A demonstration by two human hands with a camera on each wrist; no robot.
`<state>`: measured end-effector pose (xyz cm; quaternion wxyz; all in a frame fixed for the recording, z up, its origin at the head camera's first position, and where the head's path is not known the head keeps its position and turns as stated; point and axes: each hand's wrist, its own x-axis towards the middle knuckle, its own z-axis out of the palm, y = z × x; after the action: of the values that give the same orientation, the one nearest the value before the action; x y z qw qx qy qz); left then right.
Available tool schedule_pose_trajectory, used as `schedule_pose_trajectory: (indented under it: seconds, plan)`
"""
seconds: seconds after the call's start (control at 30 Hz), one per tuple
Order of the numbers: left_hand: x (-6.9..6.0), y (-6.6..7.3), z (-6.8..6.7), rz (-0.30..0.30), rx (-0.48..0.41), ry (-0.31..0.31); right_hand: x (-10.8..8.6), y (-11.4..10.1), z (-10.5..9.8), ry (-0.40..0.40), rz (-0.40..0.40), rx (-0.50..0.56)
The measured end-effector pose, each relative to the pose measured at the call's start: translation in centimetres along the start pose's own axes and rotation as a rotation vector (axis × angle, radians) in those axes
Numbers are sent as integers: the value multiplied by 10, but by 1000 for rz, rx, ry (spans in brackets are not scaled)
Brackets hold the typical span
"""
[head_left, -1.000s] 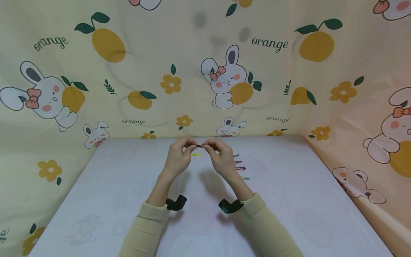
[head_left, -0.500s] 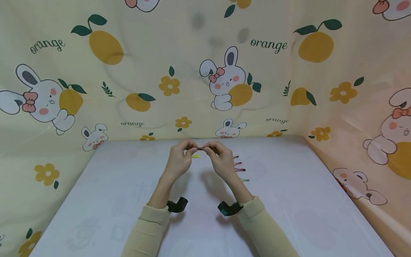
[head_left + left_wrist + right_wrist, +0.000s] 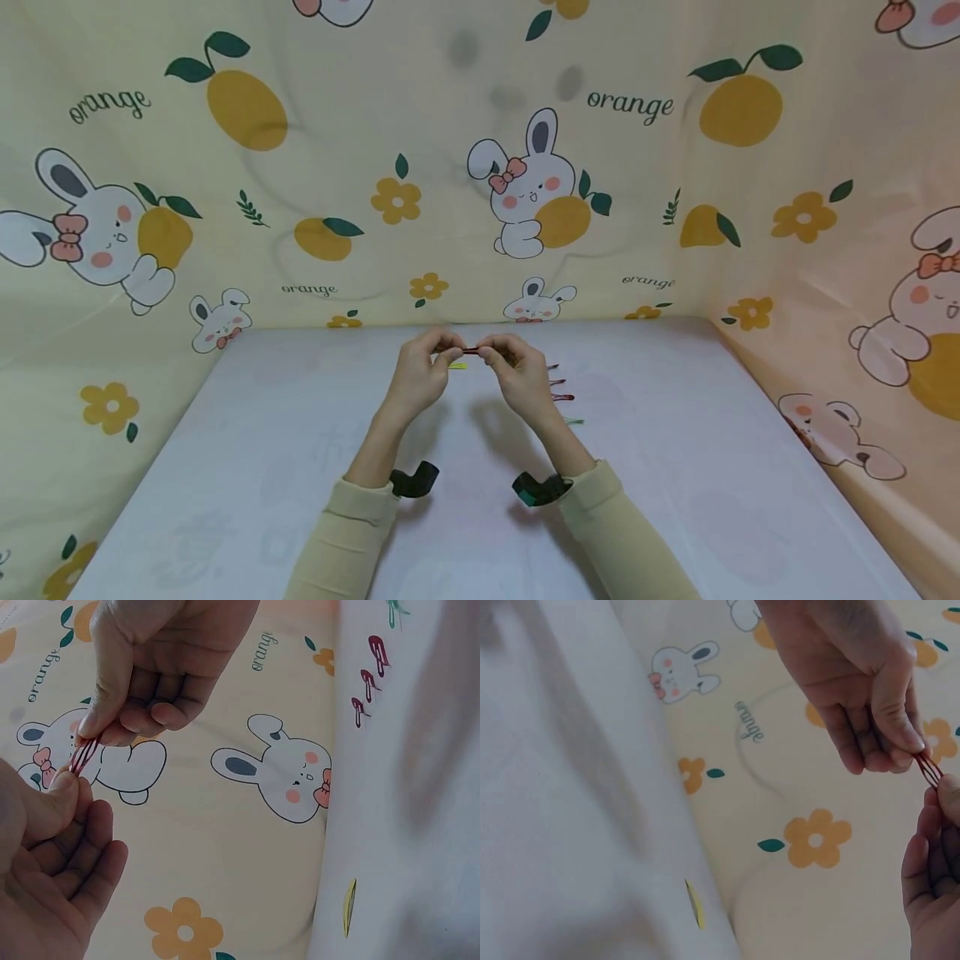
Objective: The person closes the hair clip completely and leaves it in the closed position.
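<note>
Over the far part of the table, a dark red snap hair clip [image 3: 471, 351] is stretched between both hands. My left hand [image 3: 422, 371] pinches one end with thumb and fingertips. The other end is pinched by my right hand [image 3: 520, 375]. In the left wrist view, the thin strands of the red clip [image 3: 85, 755] show between the two thumbs. Beneath the hands, a yellow hair clip [image 3: 458, 366] lies on the table. Several more clips lie by the right wrist, among them a red clip [image 3: 564, 397] and a green clip [image 3: 574, 421], partly hidden in the head view.
A white-covered table [image 3: 285, 467] spreads under the forearms. Behind it hangs a cream curtain [image 3: 442, 108] printed with rabbits and oranges, close beyond the hands. Black wrist cameras, such as the left one [image 3: 416, 480], sit on both wrists.
Both hands keep their pinch on the red hair clip, now slightly lower in the head view. A little more of the clip shows between the fingertips.
</note>
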<state>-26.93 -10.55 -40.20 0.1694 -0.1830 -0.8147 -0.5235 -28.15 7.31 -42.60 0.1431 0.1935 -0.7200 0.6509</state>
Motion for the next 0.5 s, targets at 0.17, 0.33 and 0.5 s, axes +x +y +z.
schedule_pose_trajectory:
  seconds: [0.17, 0.33, 0.5]
  plan:
    - [-1, -1, 0, -39, -18, -4, -2, -1, 0, -12, 27, 5]
    - [0, 0, 0, -25, -21, 8, -1, -1, 0, -2, 26, 29]
    - [1, 0, 0, 44, 5, 19, 0, -3, -1, 29, 63, 52]
